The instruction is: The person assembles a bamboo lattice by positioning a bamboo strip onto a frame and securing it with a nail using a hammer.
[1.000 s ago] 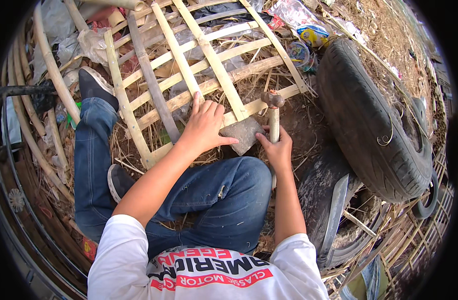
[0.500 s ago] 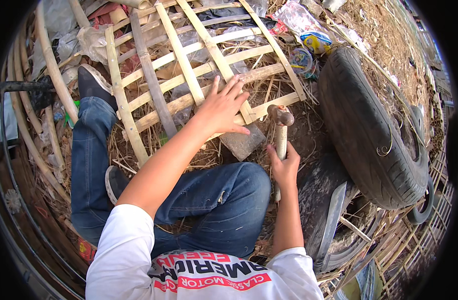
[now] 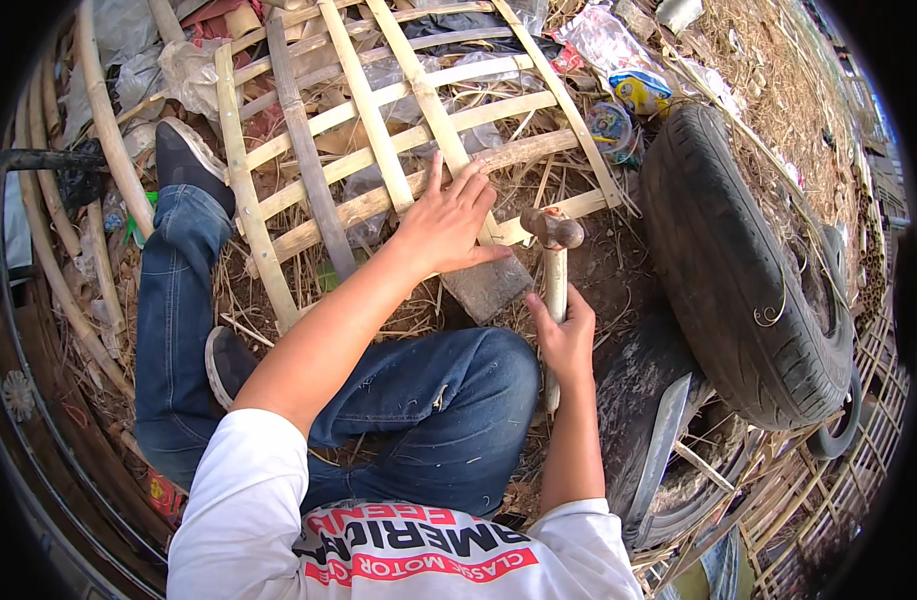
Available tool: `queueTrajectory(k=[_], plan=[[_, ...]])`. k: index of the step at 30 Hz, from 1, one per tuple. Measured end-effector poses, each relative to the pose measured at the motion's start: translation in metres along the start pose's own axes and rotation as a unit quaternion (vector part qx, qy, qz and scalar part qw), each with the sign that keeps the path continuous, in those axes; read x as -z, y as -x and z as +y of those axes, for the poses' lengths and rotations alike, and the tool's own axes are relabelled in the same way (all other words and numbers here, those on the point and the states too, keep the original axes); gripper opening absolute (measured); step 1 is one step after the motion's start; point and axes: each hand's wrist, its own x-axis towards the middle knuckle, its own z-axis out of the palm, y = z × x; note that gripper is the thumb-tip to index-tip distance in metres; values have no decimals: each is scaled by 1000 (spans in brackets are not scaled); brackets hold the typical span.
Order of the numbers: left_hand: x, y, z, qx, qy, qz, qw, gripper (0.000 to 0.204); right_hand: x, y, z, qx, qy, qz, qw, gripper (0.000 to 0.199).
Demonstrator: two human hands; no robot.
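A lattice of woven bamboo slats [image 3: 379,95] lies ahead of me over the littered ground. On its near edge rests my left hand [image 3: 449,220], open, the fingers spread across a slat and the thumb stretched to the right. Beneath that hand and edge is a flat grey block [image 3: 486,288], partly covered. To the right, my right hand [image 3: 567,338] is closed round the pale handle of a hammer [image 3: 554,232]. The hammer stands nearly upright with its rusty metal head on top, apart from the lattice.
A worn tyre [image 3: 724,270] leans at the right. Closer to me lies another dark tyre [image 3: 634,425], with a curved blade-like metal strip [image 3: 662,455] across it. Long bamboo poles [image 3: 104,120] and a black metal frame [image 3: 9,250] run along the left. Plastic litter surrounds the lattice.
The fingers of my left hand have drawn in slightly on the slat. The hammer head has tipped a little to the left. The view has shifted slightly.
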Motion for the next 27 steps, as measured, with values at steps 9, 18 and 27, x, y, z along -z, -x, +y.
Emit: queueTrajectory(k=[9,18,27], plan=[[7,1,7,33,51,-1,998,68,13,14,-10,-62,-35,-78,994,34],[-4,2,7,34,29,34,998,68,14,13,-10,-55,-15,-93,994,40],[-3,1,7,27,33,35,998,68,10,17,-21,-24,-1,-88,996,40]])
